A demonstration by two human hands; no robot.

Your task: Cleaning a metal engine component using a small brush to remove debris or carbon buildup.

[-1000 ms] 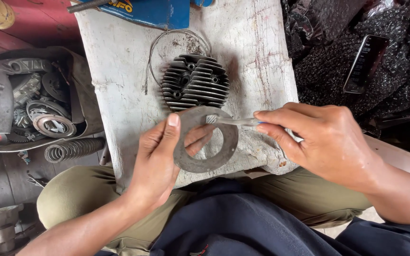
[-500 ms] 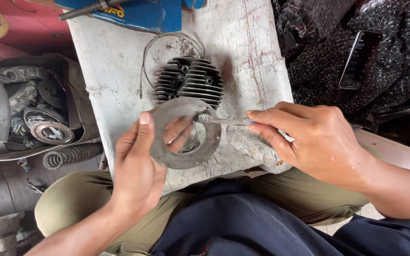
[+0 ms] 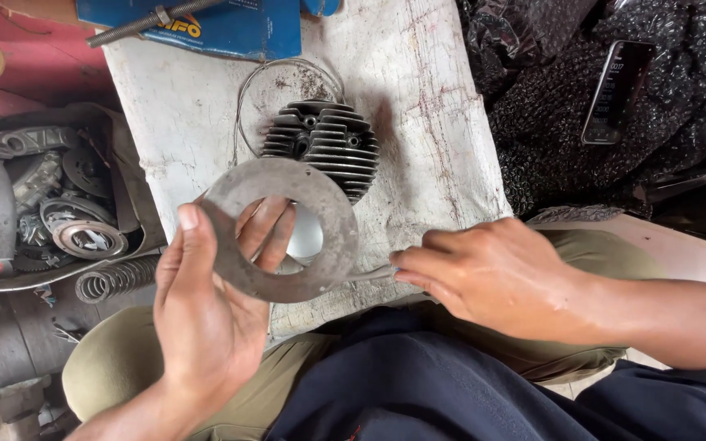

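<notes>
We're looking at a dull grey gasket ring [image 3: 283,231], matte and faintly speckled, its edge a shade darker. Behind it, the finned cylinder head [image 3: 324,145] shows near-black, its ribs making a pattern of dark stripes. The board [image 3: 418,98] is off-white, scuffed with rusty red-brown streaks. Up top we've got a bright blue box [image 3: 230,24] with a flash of yellow. Our trousers [image 3: 116,359] are olive-khaki, the cloth [image 3: 418,384] over the lap deep navy. Left, a grey coil spring [image 3: 116,279].
</notes>
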